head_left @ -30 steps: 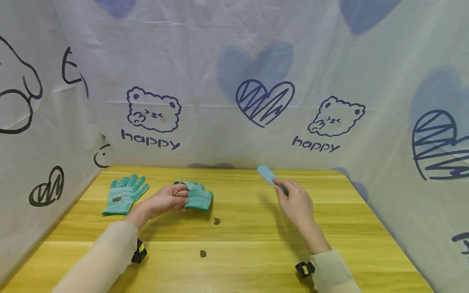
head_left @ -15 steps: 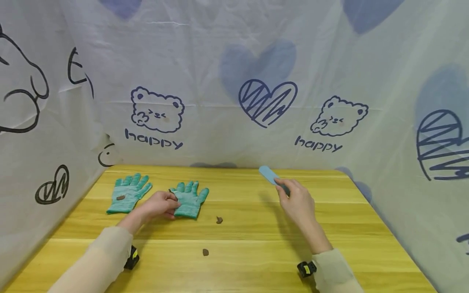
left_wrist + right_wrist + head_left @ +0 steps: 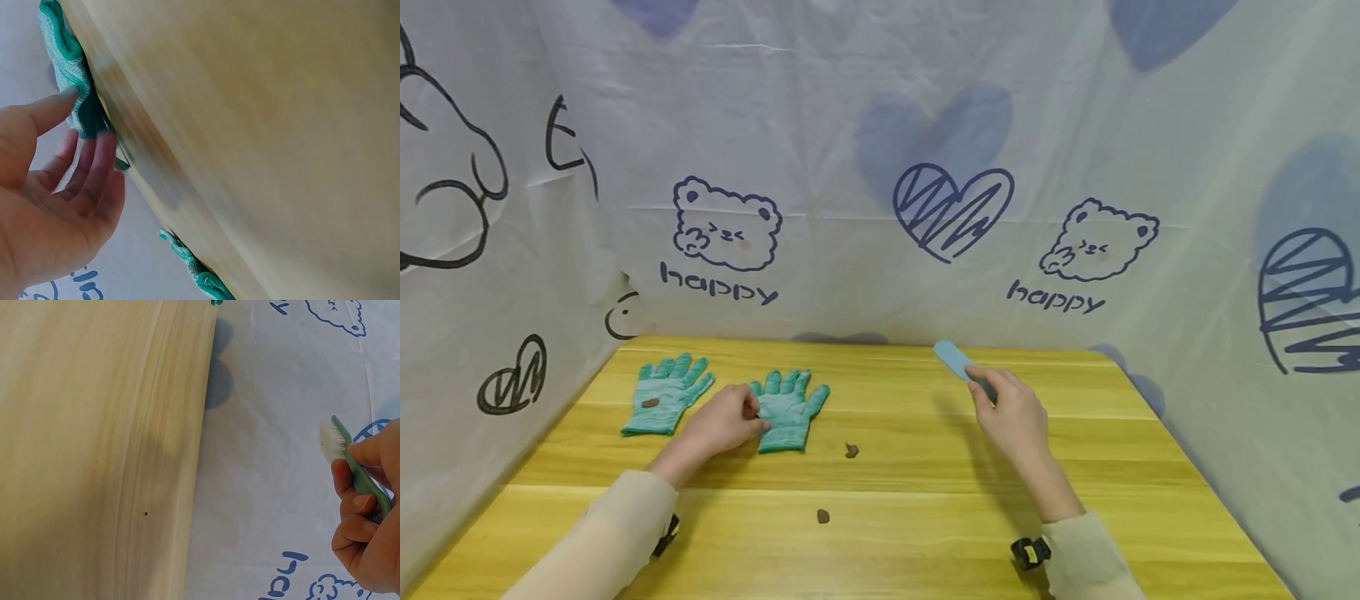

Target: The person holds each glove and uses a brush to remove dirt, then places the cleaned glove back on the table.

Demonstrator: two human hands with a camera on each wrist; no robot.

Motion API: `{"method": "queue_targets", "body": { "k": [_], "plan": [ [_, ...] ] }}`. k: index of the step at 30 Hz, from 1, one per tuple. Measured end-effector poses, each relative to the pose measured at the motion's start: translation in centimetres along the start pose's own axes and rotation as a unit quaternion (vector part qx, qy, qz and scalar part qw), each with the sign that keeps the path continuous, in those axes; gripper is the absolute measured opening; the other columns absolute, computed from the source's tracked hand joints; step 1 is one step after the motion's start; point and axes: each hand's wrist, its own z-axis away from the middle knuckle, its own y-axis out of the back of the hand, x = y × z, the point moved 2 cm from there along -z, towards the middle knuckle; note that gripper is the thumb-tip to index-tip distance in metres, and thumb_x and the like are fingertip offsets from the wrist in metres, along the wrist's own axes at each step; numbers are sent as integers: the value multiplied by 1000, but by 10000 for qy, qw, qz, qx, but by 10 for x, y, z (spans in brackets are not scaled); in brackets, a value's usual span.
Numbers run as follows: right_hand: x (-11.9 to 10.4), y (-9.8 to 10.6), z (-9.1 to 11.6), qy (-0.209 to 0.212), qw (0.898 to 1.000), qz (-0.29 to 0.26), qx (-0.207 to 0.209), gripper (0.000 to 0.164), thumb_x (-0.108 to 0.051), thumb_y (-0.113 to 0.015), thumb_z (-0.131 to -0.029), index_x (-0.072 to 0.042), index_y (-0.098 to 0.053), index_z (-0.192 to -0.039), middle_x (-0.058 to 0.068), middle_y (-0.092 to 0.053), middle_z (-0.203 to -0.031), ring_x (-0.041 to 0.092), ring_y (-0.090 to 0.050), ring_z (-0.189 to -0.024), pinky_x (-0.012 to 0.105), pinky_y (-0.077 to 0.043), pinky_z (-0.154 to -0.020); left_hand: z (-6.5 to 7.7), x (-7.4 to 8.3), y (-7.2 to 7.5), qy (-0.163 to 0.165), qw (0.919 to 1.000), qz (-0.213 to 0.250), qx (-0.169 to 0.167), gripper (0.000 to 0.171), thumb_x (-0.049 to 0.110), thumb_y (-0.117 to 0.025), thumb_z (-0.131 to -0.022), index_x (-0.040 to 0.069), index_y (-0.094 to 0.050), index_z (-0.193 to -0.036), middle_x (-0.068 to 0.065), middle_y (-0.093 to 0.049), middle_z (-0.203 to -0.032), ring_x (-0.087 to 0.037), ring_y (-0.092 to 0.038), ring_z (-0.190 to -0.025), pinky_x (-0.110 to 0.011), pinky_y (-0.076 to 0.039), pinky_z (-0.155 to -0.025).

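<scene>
My left hand [image 3: 722,421] is at the left edge of a green knitted glove [image 3: 784,412] lying palm-flat on the table, fingers pointing away. In the left wrist view the thumb touches that glove [image 3: 72,75], and the other fingers stay apart from the thumb, slightly bent and blurred. Above the table at the right, my right hand [image 3: 1011,412] grips a small brush [image 3: 953,358] by its handle. The right wrist view shows its white bristles [image 3: 331,440] beyond the fingertips and a pale green handle.
A second green glove [image 3: 662,392] lies at the far left with a brown scrap [image 3: 651,402] on it. Two more brown scraps [image 3: 852,451] lie on the wooden table [image 3: 925,517], one nearer the front. A printed white curtain [image 3: 850,292] borders the back and sides.
The middle glove went from folded in my left hand to spread flat on the table. My left hand moved left to its edge. The right hand with the brush stayed nearly still.
</scene>
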Motion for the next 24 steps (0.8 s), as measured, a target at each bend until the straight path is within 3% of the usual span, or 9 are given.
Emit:
{"method": "queue_targets", "body": {
  "k": [3, 7, 10, 14, 24],
  "plan": [
    [0, 0, 0, -4, 10000, -11, -25, 27, -20, -71, -100, -16, -76, -126, 12, -74, -116, 37, -72, -97, 52, -56, -69, -2, 1, -1, -162, 9997, -80, 167, 33, 28, -76, -97, 4, -66, -117, -13, -56, -114, -26, -58, -94, -44, -51, -79],
    [1, -1, 1, 29, 10000, 0, -15, 27, -20, -71, -100, -16, -76, -126, 12, -74, -115, 36, -71, -94, 50, -55, -67, -2, 4, -3, -328, 9991, -234, 107, 45, 33, -76, -97, 2, -67, -129, -18, -56, -124, -30, -60, -100, -50, -54, -83],
    [1, -1, 1, 43, 10000, 20, 4, 26, -20, -71, -100, -16, -77, -125, 12, -74, -113, 34, -71, -89, 48, -54, -64, -2, 6, -5, -520, 9977, -420, -83, 53, 36, -75, -97, 0, -65, -135, -25, -54, -137, -42, -59, -116, -59, -52, -94],
    [1, -1, 1, 53, 10000, 27, 17, 26, -19, -72, -99, -16, -77, -125, 12, -74, -113, 33, -71, -89, 48, -55, -65, -2, 9, -8, -699, 9942, -743, -342, 62, 39, -74, -97, -3, -60, -141, -30, -46, -152, -53, -45, -136, -68, -43, -106],
    [2, -3, 1, 21, 9999, 11, -107, 27, -20, -70, -100, -17, -76, -126, 12, -74, -118, 35, -72, -99, 53, -58, -73, -2, 8, -4, -646, 9859, -905, -1252, 70, 38, -62, -105, 1, -38, -160, -21, -25, -169, -55, -21, -150, -79, -20, -113]
  ]
}}
